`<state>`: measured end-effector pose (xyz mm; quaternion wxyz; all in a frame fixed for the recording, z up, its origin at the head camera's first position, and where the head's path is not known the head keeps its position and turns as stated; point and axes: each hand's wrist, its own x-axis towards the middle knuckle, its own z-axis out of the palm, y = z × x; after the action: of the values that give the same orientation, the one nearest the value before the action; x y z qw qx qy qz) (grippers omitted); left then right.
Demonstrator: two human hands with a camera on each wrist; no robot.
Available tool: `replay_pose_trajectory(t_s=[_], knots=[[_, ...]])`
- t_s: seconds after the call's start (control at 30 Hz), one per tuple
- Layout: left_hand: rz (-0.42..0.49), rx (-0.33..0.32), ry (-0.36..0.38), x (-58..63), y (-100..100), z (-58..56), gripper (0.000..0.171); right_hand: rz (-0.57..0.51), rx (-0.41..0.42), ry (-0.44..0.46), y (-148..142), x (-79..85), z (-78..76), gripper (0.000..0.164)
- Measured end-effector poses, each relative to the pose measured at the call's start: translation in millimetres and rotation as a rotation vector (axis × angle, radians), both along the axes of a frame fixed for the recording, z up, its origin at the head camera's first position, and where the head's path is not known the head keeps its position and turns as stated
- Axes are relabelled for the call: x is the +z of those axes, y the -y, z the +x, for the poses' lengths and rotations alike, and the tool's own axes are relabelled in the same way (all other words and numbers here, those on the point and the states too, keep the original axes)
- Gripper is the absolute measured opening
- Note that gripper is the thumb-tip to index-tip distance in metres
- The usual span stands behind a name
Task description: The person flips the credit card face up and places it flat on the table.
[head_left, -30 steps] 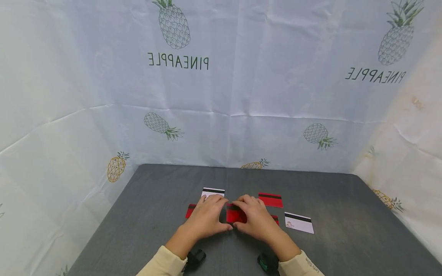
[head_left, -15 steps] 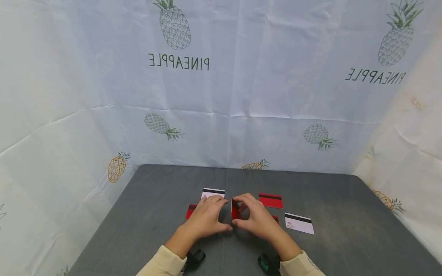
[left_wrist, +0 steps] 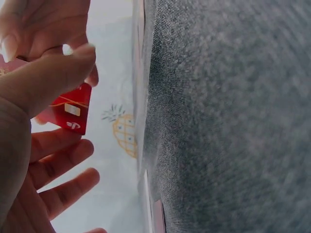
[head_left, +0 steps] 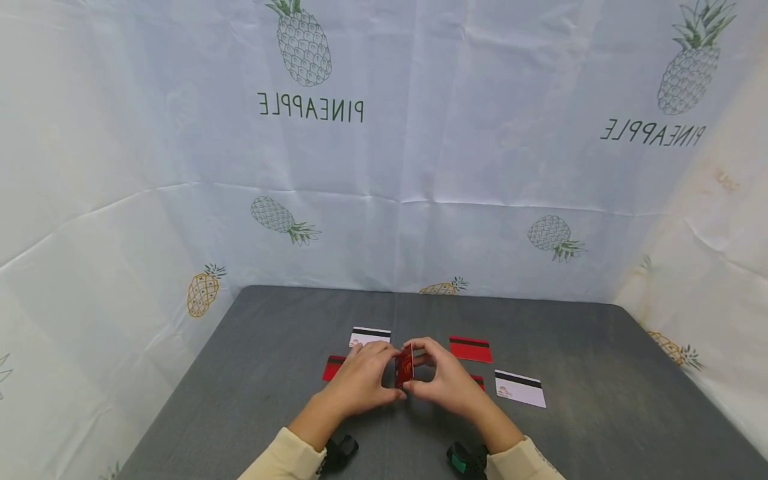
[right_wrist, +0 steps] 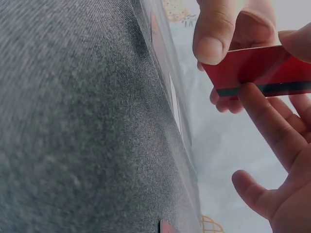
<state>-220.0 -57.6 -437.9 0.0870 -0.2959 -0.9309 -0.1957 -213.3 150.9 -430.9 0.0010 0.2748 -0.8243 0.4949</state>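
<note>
Between my two hands stands a red card (head_left: pixel 405 366), tilted up on edge, its gold-marked face turned partly to the head view. My right hand (head_left: pixel 445 379) holds it by thumb and forefinger at opposite edges. My left hand (head_left: pixel 362 378) pinches it from the other side. The left wrist view shows the face of the red card (left_wrist: pixel 73 109) with a chip and a white logo; the left thumb hides part of it. In the right wrist view, the back of the red card (right_wrist: pixel 260 68) carries a dark stripe, with a right fingertip on it.
On the dark grey table (head_left: pixel 288 333), a white card (head_left: pixel 370 337) and a red card (head_left: pixel 333 367) lie beyond the left hand. Another red card (head_left: pixel 471 349), a partly hidden red card (head_left: pixel 479 381) and a white card (head_left: pixel 519 389) lie about the right hand.
The held red card has turned: its striped back faced me, then it stood nearly edge-on in the right hand, and now its gold-marked face shows. The left fingers have come onto it.
</note>
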Motion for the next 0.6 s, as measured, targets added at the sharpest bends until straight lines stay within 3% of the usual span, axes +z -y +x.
replay_pose_trajectory(t_s=[0.37, 0.6], knots=[[-0.049, 0.069, -0.024, 2.4, 2.6, 0.9, 0.060, 0.050, -0.013, -0.068, -3.3, 1.8, -0.6, 0.063], [0.028, 0.092, 0.029, 5.3, 8.5, -1.5, 0.058, 0.100, -0.070, -0.091, -10.7, -3.3, -7.4, 0.055]])
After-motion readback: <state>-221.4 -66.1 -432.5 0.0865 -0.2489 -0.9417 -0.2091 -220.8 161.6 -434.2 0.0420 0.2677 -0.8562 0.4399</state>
